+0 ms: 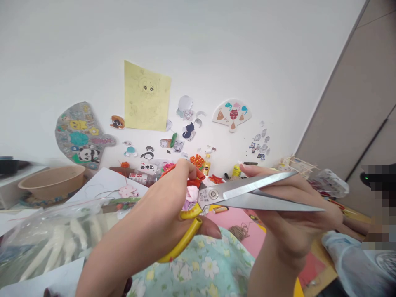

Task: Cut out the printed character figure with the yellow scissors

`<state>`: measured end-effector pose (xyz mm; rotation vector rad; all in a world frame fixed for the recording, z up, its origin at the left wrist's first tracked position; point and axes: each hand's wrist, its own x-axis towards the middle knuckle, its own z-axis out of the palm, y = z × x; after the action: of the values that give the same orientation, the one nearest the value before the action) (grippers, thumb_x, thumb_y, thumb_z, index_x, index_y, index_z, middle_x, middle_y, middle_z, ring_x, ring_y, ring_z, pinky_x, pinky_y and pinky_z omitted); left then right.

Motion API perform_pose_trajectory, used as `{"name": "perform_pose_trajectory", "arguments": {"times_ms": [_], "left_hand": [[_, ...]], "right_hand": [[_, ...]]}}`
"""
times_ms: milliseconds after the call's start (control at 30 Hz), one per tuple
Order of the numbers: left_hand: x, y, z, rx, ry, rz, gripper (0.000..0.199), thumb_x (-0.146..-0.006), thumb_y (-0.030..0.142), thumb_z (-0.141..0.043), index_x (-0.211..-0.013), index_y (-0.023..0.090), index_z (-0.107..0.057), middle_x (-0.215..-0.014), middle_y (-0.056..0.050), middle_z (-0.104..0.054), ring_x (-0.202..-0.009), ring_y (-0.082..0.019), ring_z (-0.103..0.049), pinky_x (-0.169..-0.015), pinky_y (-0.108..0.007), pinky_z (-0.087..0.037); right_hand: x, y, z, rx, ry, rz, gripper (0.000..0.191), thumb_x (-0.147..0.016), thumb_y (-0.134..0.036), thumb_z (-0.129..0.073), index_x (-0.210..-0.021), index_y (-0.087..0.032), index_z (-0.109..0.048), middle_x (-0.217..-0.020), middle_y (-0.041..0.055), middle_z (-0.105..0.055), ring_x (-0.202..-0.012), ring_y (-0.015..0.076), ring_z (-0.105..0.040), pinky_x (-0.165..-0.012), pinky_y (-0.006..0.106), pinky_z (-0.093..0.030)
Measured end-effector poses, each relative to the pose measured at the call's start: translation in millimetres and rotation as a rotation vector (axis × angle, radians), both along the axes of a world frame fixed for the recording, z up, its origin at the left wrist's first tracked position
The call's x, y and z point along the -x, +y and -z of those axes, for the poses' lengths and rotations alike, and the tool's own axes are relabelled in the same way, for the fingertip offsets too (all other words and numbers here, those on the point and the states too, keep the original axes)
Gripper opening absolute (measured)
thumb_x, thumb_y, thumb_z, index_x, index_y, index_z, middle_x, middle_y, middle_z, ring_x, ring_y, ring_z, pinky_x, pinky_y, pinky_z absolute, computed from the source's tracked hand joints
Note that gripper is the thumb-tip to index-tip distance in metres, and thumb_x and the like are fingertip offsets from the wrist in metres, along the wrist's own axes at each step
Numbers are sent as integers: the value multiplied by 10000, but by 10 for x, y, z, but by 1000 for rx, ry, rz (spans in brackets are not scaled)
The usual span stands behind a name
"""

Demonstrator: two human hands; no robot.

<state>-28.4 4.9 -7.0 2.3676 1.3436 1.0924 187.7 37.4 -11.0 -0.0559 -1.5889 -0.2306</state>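
Observation:
My left hand (168,192) holds a large pair of scissors (213,194) by its yellow handle (185,241). Its fingers are wrapped about the grip, partly hidden by the hand itself. The silver blades point right and stand a little apart, with nothing visible between them. My right hand (297,202) is raised just behind the blades, its fingers stretched out to the left and partly covered by the metal. Whether the blades touch that hand I cannot tell. A bright red piece (196,177) shows beside my left hand; I cannot make out its kind.
Below lies floral cloth (207,264), with brown twine (239,232) on pink paper (252,243) behind it. A tan bowl (52,181) and a clear plastic bag (27,235) are at left. Another person's sleeve (355,260) is at right. Paper cutouts hang on the wall (198,41).

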Motion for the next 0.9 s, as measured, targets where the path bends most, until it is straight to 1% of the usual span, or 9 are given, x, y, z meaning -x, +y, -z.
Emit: {"name": "perform_pose_trajectory", "arguments": {"times_ms": [100, 167, 267, 400, 500, 633, 767, 900], "left_hand": [[-12, -8, -23, 29, -5, 4, 502, -789, 453, -744, -1073, 274, -370, -1139, -73, -634, -1018, -300, -651, -742, -394, -540], [-11, -9, -28, 29, -14, 5, 502, -794, 447, -742, -1084, 272, -372, -1133, -76, -640, -1013, -300, -654, -744, -386, -533], [2, 4, -5, 5, -23, 12, 514, -802, 470, -741, -1103, 273, -373, -1118, -71, -645, -994, -295, -657, -763, -385, -522], [15, 30, 32, -21, -39, 19, 516, -807, 487, -742, -1108, 290, -373, -1064, -35, -651, -935, -278, -662, -764, -375, -508], [16, 45, 42, -14, -42, 22, 515, -805, 486, -747, -1101, 296, -371, -1007, -14, -654, -878, -264, -662, -747, -366, -501], [14, 70, 71, -82, -41, 49, 500, -808, 469, -752, -1076, 298, -365, -969, 1, -653, -831, -243, -664, -700, -337, -491], [23, 91, 105, -129, -34, 63, 488, -818, 447, -748, -1075, 303, -359, -996, 1, -660, -836, -234, -673, -646, -304, -483], [36, 96, 115, -143, -24, 49, 473, -826, 460, -736, -1066, 297, -362, -979, -10, -661, -814, -244, -680, -629, -310, -482]], "right_hand": [[-11, -8, 3, 1, -15, 2, 269, -745, -59, -796, -957, -224, -811, -889, 12, -799, -933, 273, -790, -740, 380, -685], [-19, -11, 4, 2, -25, -4, 265, -746, -43, -787, -952, -208, -810, -891, 19, -797, -946, 270, -788, -751, 371, -681], [-25, -7, 7, 5, -34, -20, 245, -739, -40, -798, -935, -186, -806, -909, 28, -798, -967, 262, -784, -783, 360, -675], [-16, 4, 15, 14, -21, -18, 209, -759, -80, -809, -930, -198, -806, -944, 20, -797, -967, 245, -783, -810, 347, -668], [-10, 5, 20, 24, -12, -19, 205, -776, -99, -805, -942, -220, -807, -916, 14, -792, -968, 253, -782, -801, 362, -668], [-19, 10, 27, 17, -15, -1, 233, -771, -98, -809, -953, -242, -806, -935, 10, -794, -973, 252, -780, -799, 372, -667], [-25, 13, 31, 6, -12, 17, 228, -777, -96, -794, -953, -241, -804, -924, 14, -796, -956, 255, -782, -773, 373, -667], [-12, 4, 33, 36, 0, 13, 222, -779, -102, -794, -948, -245, -806, -892, 14, -790, -956, 259, -783, -774, 371, -667]]}}
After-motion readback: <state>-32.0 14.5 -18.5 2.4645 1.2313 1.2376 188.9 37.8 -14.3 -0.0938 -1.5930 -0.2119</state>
